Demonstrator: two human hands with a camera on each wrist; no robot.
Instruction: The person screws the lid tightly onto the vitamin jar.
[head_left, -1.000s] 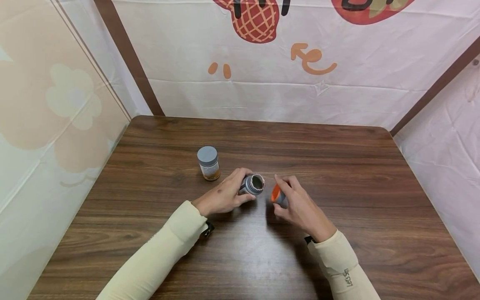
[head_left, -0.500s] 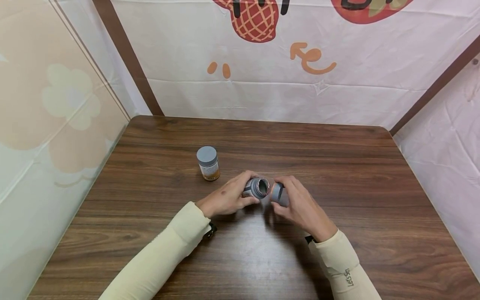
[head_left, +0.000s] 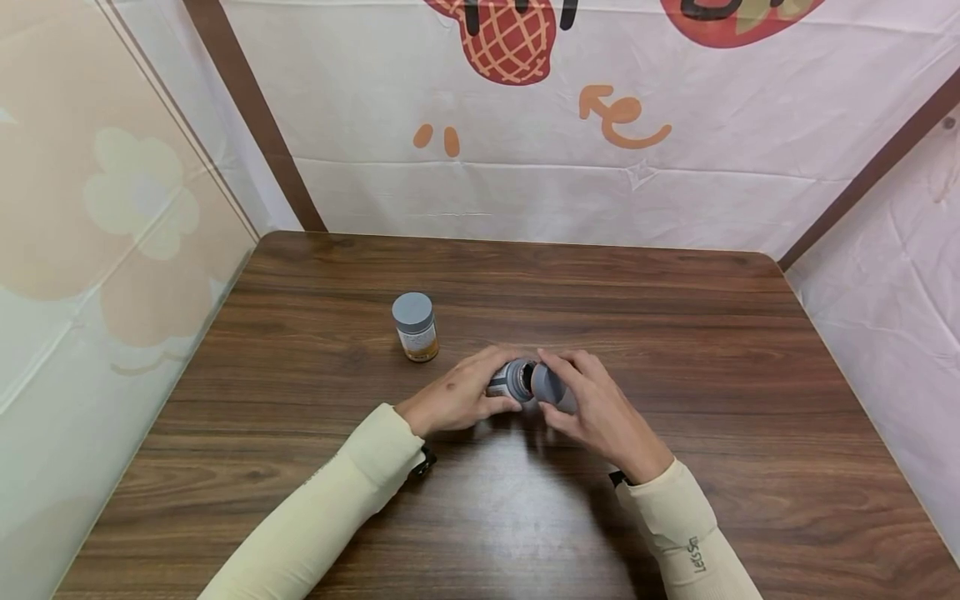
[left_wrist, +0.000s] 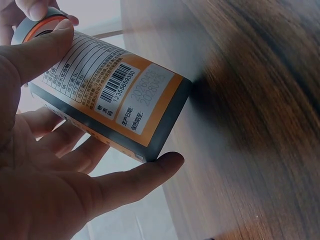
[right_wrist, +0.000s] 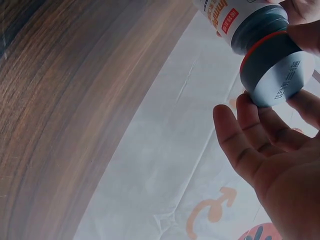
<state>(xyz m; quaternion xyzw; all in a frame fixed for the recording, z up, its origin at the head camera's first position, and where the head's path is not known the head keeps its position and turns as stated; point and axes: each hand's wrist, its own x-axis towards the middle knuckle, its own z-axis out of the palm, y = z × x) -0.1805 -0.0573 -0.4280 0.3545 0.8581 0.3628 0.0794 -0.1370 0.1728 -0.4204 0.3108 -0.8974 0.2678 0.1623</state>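
My left hand (head_left: 461, 392) grips a grey supplement bottle (left_wrist: 110, 90) with a white and orange label, tilted so its neck points right. In the left wrist view its lower edge is close to the wooden table. My right hand (head_left: 596, 408) pinches a grey screw cap (right_wrist: 277, 67) with an orange inner rim between thumb and fingers. The cap sits at a slant against the bottle's mouth, with a dark gap showing on one side in the head view. How far the cap covers the threads is partly hidden by the fingers.
A second bottle (head_left: 416, 327) with a grey lid stands upright on the brown wooden table (head_left: 637, 308), beyond my left hand. A printed white cloth (head_left: 360, 100) hangs behind the table, with more cloth at both sides.
The right hand has turned the cap from showing its orange inside to facing the bottle and brought it against the mouth. The left hand has tipped the bottle rightward. The second bottle stays put.
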